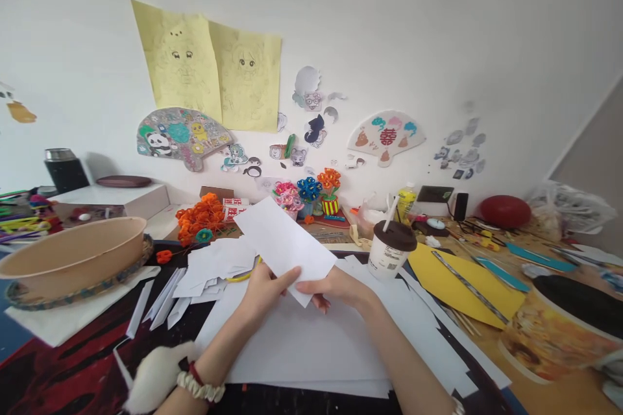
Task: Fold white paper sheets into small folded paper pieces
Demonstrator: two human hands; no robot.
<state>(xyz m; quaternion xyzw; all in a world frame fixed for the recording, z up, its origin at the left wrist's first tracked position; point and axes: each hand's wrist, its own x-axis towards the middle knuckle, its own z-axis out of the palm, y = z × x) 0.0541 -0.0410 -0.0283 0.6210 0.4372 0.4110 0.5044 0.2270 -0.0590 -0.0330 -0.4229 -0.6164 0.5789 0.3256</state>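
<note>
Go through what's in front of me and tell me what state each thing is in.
Held paper: flat, unfolded
Left hand: gripping held paper
Right hand: gripping held paper
Large sheets: flat, overlapping
Lidded cup: upright, straw in
Flask: upright, top on
Basin: upright, uncovered

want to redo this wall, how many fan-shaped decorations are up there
2. The panda fan is on the left, just under the yellow drawings; the white fan with red lettering is further right, above the lidded cup. Neither is covered.
</note>
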